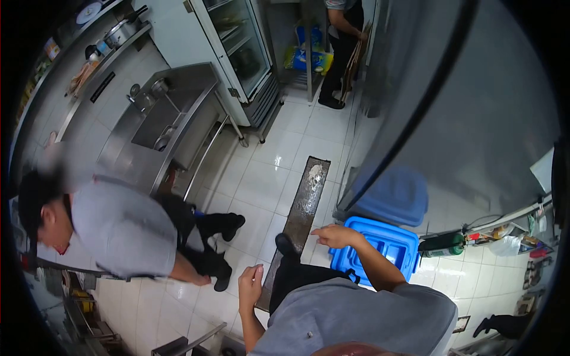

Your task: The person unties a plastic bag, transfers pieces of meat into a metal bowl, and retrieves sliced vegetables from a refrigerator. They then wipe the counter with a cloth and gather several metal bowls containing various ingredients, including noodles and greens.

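My left hand [250, 287] hangs in the air over the tiled floor, its fingers loosely curled with thumb and fingertips a little apart. Nothing shows in it. My right hand [333, 236] is stretched forward above the floor beside a blue plastic lid [389, 237], apparently on a bin or box. Its index finger points out, the other fingers are bent, and no object is visible in it. A dark metal drain cover [306, 196] runs along the floor between my hands, and my black shoe [287, 244] is by it.
A person in a grey shirt [124, 222] bends at the left, near a steel sink [199, 89]. A glass-door fridge [240, 53] stands beyond. Another person [344, 53] stands at the back. A large steel cabinet [469, 118] and a green cylinder [444, 244] are at right.
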Tool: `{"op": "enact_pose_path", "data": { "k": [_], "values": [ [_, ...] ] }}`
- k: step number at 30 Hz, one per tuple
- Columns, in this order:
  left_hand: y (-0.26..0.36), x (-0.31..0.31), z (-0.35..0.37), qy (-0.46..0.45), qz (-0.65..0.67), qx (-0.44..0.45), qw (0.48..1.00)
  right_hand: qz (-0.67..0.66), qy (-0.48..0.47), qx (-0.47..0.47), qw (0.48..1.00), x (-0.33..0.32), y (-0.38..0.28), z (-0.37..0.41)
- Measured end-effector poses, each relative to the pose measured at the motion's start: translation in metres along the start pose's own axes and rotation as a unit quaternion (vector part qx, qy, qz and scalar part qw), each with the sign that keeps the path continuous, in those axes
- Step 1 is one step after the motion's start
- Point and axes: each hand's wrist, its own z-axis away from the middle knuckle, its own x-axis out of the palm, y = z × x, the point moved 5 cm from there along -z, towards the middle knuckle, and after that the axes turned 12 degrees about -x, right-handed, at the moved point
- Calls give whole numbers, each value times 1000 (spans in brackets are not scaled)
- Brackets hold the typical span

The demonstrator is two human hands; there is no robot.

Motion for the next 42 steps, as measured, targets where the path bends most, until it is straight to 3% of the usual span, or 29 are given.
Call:
{"op": "enact_pose_path", "data": {
  "k": [7,9,13,16,18,21,24,26,27,29,30,31,34,36,38,42],
  "values": [
    [-11,-23,-186,19,-15,11,1000,12,87,56,995,-90,94,-93],
    [8,-39,-245,38,-70,29,996,28,106,113,988,-113,122,-111],
    [56,-57,-353,47,19,47,998,-10,147,156,977,-154,152,-132],
    [93,-43,-433,-19,-1,79,997,-18,217,187,958,-171,188,-131],
    [127,-22,-477,-60,-9,138,988,-12,221,218,951,-179,212,-127],
    [173,18,-536,-120,-21,135,983,-23,228,259,938,-204,249,-135],
    [204,57,-583,-127,-63,202,969,-53,210,284,934,-242,293,-149],
    [208,80,-616,-123,-66,218,966,-13,173,250,952,-290,321,-172],
    [213,84,-626,-108,-48,214,970,-28,104,300,948,-316,330,-179],
    [228,94,-655,-85,-17,236,968,3,149,273,951,-374,356,-195],
    [228,96,-668,-80,12,202,976,23,183,243,952,-405,365,-202],
    [228,98,-681,-80,38,160,983,70,201,230,950,-439,362,-211],
    [245,95,-722,-82,17,148,985,139,224,212,941,-515,364,-237],
    [260,90,-745,-57,33,187,980,145,213,225,940,-556,345,-258],
    [281,82,-765,-78,47,214,973,140,277,168,935,-572,329,-278],
    [296,67,-799,-139,82,234,959,104,283,173,938,-539,321,-321]
  ]
}}
